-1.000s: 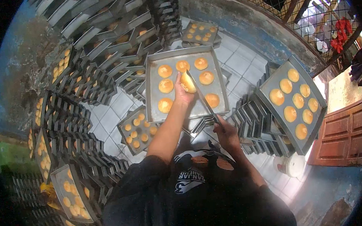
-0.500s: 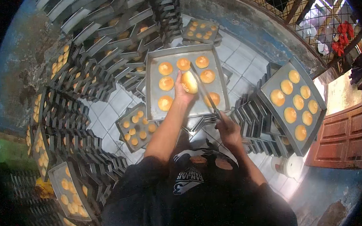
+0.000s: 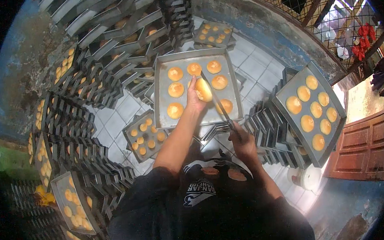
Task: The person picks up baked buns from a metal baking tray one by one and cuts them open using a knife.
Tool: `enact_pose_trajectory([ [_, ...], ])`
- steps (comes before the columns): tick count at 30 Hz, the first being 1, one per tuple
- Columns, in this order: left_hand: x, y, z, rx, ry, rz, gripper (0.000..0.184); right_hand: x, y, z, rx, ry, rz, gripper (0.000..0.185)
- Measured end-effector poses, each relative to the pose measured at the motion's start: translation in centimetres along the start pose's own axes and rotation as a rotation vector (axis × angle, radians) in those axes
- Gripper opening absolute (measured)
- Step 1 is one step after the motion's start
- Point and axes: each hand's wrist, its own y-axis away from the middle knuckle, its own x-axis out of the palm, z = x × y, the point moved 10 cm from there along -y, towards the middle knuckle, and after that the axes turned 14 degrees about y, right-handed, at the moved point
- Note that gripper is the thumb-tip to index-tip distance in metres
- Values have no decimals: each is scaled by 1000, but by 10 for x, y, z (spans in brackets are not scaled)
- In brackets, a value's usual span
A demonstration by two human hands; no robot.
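Observation:
My left hand [image 3: 194,98] is closed around a golden bun [image 3: 203,90], raised over a metal baking tray [image 3: 165,117]. Fingers of my right hand [image 3: 242,139] wrap the dark handle of a long knife [image 3: 216,96]. The blade slants up and left along the right side of the held bun; whether it has cut into the crust I cannot tell. Several round buns, such as a browned bun [image 3: 175,89], sit in rows on the tray. One bun [image 3: 224,106] lies partly behind the blade.
Stacked trays crowd the left side, with a tray of buns [image 3: 144,136] lower down. To the right, another bun tray [image 3: 283,103] tops a tall stack. A white bucket [image 3: 307,177] stands near the wooden door [image 3: 364,147]. Pale floor tiles [image 3: 259,72] show between stacks.
The held bun has tilted and shifted slightly right and down in my left hand. My right hand has moved a little lower with the knife.

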Motion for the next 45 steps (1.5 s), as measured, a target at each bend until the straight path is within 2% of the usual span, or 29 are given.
enact_pose_trajectory([
  [3, 16, 13, 10, -8, -106, 19, 35, -4, -10, 4, 49, 10, -8, 42],
  [5, 23, 21, 12, 43, -131, -12, 35, -12, -18, 17, 126, -20, 75, 43],
  [8, 14, 9, 0, 39, -28, -50, 34, -15, -8, 16, 202, -20, 150, 43],
  [9, 14, 10, -5, 44, -23, -47, 34, -10, -2, 5, 195, -15, 152, 43],
  [11, 17, 14, -7, -4, -142, 21, 37, -4, 8, -10, 23, -15, 36, 41],
  [14, 4, 12, 14, -11, -241, 56, 40, -14, -17, 17, 130, 111, 117, 41],
  [15, 6, 22, 23, -19, -263, -8, 43, -21, -26, 32, 28, -116, 55, 40],
  [18, 10, 23, 18, 26, -181, -7, 44, -13, -39, 22, 89, -124, 144, 39],
  [22, 2, 15, -12, 52, -182, 20, 44, -24, -4, 21, 38, -7, 135, 36],
  [25, 8, 24, 1, -12, -266, 60, 46, -9, -5, 4, 155, -47, 178, 35],
  [27, 5, 31, 21, 4, -339, -19, 47, -9, -34, 23, -21, -44, 107, 38],
  [30, -1, 23, 22, 0, -194, -70, 47, -3, -50, 26, 20, -89, 171, 37],
  [31, 4, 23, 17, -22, -197, -20, 48, -4, -44, 24, 17, -89, 169, 37],
  [34, 3, 19, -8, 4, -188, -1, 42, -14, -12, 15, -4, 54, 130, 36],
  [36, -9, 12, -11, -2, -125, 0, 41, -6, 2, -2, 230, -33, 281, 34],
  [37, -19, 12, -7, -4, -176, -47, 40, -2, -3, -2, 235, -35, 282, 34],
  [39, -28, 8, 7, -20, -233, -93, 39, 5, -30, 16, 54, -74, 225, 35],
  [41, -33, 6, 13, 29, -279, -131, 47, 21, -57, 11, 56, -107, 246, 35],
  [43, -41, -10, 5, 11, -210, -86, 48, 25, -61, 13, 43, -137, 268, 35],
  [45, -40, -19, -8, 2, -127, -40, 48, 9, -45, 22, -90, 30, 155, 35],
])
